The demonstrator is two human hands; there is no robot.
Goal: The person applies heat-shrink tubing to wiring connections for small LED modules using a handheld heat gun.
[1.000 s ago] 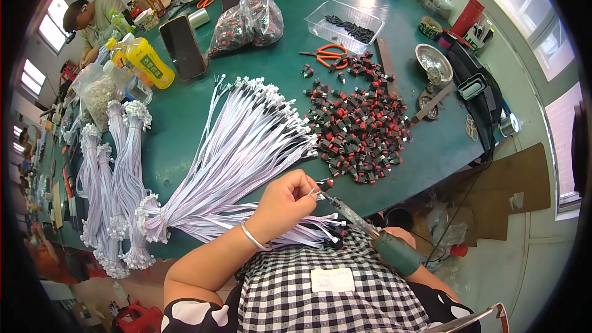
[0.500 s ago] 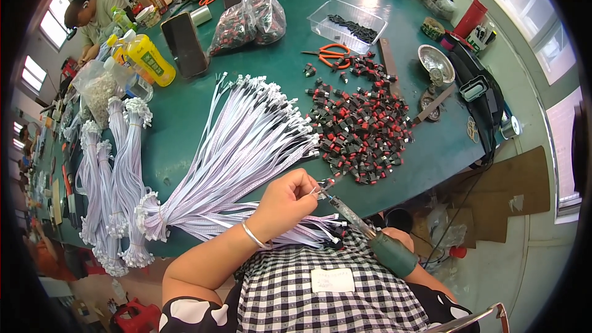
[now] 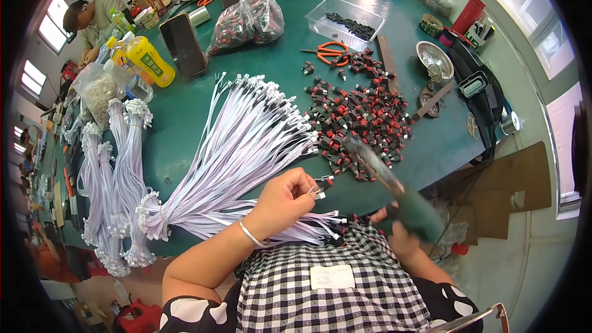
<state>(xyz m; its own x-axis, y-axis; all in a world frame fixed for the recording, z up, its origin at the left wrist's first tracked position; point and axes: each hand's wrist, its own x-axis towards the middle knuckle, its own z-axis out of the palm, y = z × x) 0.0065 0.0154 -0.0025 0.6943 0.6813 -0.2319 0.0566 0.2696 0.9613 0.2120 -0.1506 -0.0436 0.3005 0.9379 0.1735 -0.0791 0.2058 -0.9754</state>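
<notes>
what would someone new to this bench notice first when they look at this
Probably the big fan of white wires across the middle of the green table, with a heap of black-and-red parts just to its right. Next, near the table's front edge at lower right, the right hand holds a green-handled tool, blurred in the picture, while the left hand is closed in front of the fan.

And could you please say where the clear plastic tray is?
In the head view, the clear plastic tray sits right of centre near the top, just beyond an orange-handled tool.
</notes>
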